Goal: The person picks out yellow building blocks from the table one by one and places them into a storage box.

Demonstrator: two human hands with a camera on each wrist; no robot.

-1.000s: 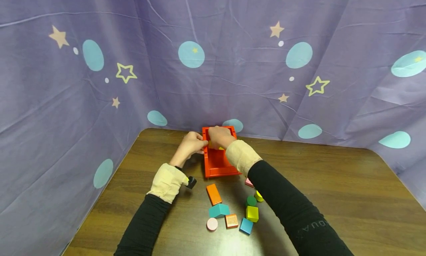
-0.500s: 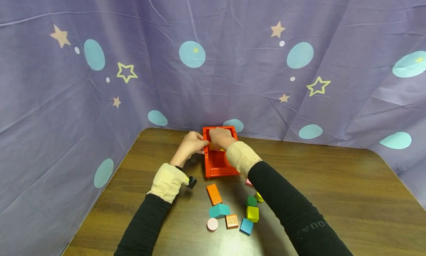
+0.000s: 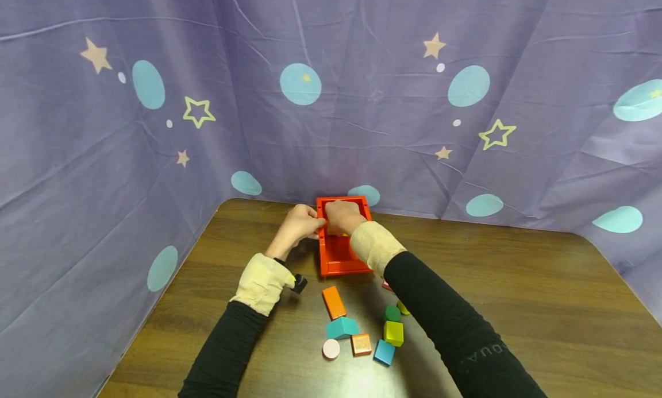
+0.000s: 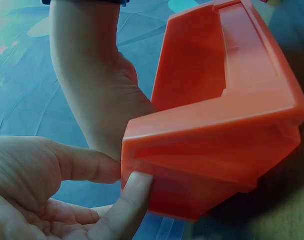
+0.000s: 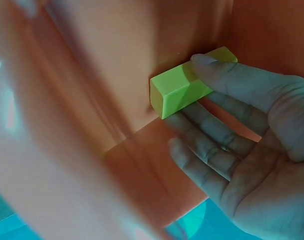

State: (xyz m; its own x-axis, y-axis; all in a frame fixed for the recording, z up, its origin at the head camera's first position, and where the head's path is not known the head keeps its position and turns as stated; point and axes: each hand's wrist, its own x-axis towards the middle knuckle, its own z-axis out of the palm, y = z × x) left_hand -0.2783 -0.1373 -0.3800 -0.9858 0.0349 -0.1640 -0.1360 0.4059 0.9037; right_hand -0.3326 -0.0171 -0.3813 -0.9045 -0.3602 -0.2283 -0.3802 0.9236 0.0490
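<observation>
A red bin (image 3: 343,266) stands at the back of the table. My left hand (image 3: 297,225) is at its left wall; in the left wrist view the thumb and a finger of this hand (image 4: 67,185) pinch the wall's edge. My right hand (image 3: 343,215) reaches down inside the bin. In the right wrist view a yellow block (image 5: 179,86) lies between the thumb and fingers of the right hand (image 5: 251,130), against the bin's inner surface (image 5: 127,65).
In front of the bin lie an orange block (image 3: 334,302), a teal block (image 3: 342,328), a pink disc (image 3: 331,349), an orange-edged block (image 3: 361,344), a blue block (image 3: 384,352), a yellow-green cube (image 3: 393,333) and a green cylinder (image 3: 392,313). A patterned curtain (image 3: 362,122) hangs behind.
The head view has shifted very slightly. Both hands keep their places at the bin, and the loose blocks have not moved.
</observation>
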